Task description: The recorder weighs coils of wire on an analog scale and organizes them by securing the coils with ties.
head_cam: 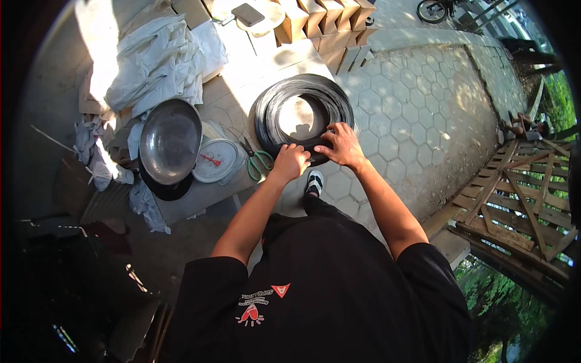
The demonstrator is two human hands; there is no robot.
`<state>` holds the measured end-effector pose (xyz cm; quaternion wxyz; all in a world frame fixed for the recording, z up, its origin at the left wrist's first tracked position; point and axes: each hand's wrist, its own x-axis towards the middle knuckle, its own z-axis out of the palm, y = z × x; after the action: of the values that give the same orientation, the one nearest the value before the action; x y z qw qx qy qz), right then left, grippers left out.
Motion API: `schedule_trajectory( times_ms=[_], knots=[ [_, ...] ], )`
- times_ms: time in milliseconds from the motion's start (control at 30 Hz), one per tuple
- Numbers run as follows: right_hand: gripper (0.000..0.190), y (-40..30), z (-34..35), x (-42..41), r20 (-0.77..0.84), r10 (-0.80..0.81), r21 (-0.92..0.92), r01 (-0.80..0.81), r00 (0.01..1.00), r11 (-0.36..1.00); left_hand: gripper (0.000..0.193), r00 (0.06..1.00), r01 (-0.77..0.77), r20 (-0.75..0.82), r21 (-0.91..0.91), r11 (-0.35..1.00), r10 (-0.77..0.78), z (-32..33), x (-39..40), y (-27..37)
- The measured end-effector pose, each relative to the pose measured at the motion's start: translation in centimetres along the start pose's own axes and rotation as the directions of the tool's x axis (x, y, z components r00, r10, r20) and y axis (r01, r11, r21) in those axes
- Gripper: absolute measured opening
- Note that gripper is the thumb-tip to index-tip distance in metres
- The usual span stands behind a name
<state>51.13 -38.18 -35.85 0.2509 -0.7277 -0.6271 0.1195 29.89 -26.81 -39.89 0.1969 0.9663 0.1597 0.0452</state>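
A large coil of dark wire (272, 104) lies on the table before me, at its sunlit right end. My left hand (292, 161) is at the coil's near edge, its fingers curled; a small bit of something shows at the fingertips, too small to name. My right hand (341, 145) rests on the near right part of the coil, thumb and fingers spread. Scissors with green handles (259, 164) lie left of my left hand. Further left stand a dial scale (215, 159) with a red pointer and an oval metal pan (170, 141).
White plastic bags (154, 68) are heaped at the back left. Folded cardboard pieces (317, 20) stand behind the coil, near a dark phone-like object (248, 14). Hexagonal paving (399, 118) lies right of the table. A person (526, 127) sits far right by a wooden slatted structure (522, 195).
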Motion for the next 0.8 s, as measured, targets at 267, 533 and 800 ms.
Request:
schedule_trajectory(
  times_ms=[267,533,800],
  knots=[
    [0.051,4.1,1.9,2.1,-0.073,0.798,0.148,-0.785,0.598,0.601,0.03,0.996,0.003,-0.086,0.016,1.0,-0.001,-0.3,-0.4,0.8],
    [0.044,5.0,1.6,2.8,-0.073,0.762,0.055,-0.761,0.643,0.647,0.041,0.988,0.021,-0.153,0.037,0.999,-0.015,-0.4,-0.9,1.8],
    [0.039,3.6,0.8,3.0,-0.18,0.732,0.147,-0.718,0.657,0.681,0.047,0.936,0.117,-0.333,-0.003,0.993,-0.111,-1.3,-1.5,1.5]
  ],
)
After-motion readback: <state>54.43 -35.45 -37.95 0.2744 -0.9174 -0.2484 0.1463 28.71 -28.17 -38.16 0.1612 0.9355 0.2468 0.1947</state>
